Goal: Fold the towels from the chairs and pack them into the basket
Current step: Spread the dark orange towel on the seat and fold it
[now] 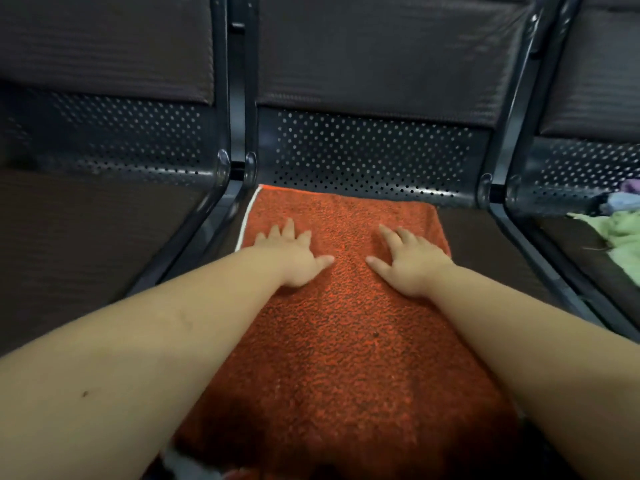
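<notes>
An orange-red terry towel (346,327) with a white edge strip lies spread lengthwise on the middle chair seat (485,251), reaching from the seat's back toward me. My left hand (294,254) lies flat on the towel's far left part, fingers straight and spread. My right hand (408,261) presses flat on its far right part, fingers spread too. No basket is in view.
Dark chairs with perforated metal backs (374,154) stand in a row, with black frame rails between the seats. The left seat (79,237) holds nothing. On the right seat lies a heap of pale green (620,230), light blue and purple cloths.
</notes>
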Demonstrator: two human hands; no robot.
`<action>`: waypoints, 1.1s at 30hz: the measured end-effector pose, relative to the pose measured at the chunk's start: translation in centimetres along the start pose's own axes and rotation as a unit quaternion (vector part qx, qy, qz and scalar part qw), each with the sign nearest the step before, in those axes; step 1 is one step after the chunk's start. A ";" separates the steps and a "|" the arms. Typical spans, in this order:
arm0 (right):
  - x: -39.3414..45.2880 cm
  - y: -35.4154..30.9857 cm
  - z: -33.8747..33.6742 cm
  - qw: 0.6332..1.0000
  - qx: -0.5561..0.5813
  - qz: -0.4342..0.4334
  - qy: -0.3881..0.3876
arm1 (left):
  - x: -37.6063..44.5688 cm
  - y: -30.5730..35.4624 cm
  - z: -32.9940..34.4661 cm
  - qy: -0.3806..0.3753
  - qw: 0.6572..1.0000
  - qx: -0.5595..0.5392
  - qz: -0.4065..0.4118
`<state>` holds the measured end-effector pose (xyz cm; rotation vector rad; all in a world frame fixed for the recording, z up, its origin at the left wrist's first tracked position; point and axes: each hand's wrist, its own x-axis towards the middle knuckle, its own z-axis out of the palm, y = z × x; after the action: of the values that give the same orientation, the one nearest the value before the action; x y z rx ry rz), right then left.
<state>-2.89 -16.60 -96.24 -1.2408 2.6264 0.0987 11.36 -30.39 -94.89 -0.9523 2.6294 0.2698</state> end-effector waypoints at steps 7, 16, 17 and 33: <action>-8.8 -2.8 -0.5 0.992 0.033 -0.002 -0.121 | -8.7 -1.2 1.2 -0.120 0.993 0.013 0.003; -15.6 2.7 -3.1 0.974 0.135 0.165 -0.081 | -15.1 -7.0 0.4 0.000 0.993 -0.054 -0.104; -16.1 2.9 -3.3 0.968 0.159 0.181 -0.063 | -15.3 -7.3 0.8 0.008 0.989 -0.088 -0.118; -17.2 1.7 -2.8 0.871 0.429 0.228 -0.073 | -16.3 -5.5 1.3 0.014 0.883 -0.452 -0.127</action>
<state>5.86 -3.00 -89.42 -0.2918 2.2995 -0.7755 27.02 -24.65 -90.41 -1.5398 2.3099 1.4979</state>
